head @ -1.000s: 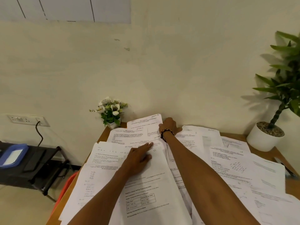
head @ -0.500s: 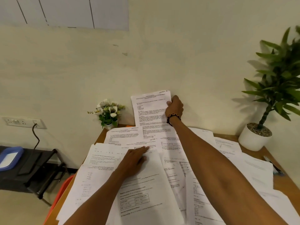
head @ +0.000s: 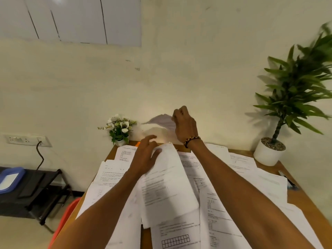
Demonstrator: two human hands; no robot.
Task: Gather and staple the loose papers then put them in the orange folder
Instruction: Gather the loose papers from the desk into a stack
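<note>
Many loose printed papers [head: 172,191] cover the wooden table [head: 303,200], overlapping one another. My right hand [head: 185,123], with a beaded bracelet, is raised near the wall and shut on one sheet of paper [head: 161,120], which is blurred and tilted in the air. My left hand [head: 146,155] hovers with fingers spread over the far end of the pile, touching the top edge of a sheet. A small strip of orange [head: 137,143], perhaps the folder, peeks out at the table's far edge beneath the papers.
A small white flower pot [head: 119,128] stands at the far left corner. A large potted plant [head: 271,151] stands at the far right. A pen [head: 287,178] lies near the right edge. An orange chair [head: 64,220] and a black rack [head: 36,191] are left of the table.
My right hand has lifted the sheet off the pile and swung it up near the wall. My left hand has come off the papers and moved farther forward.
</note>
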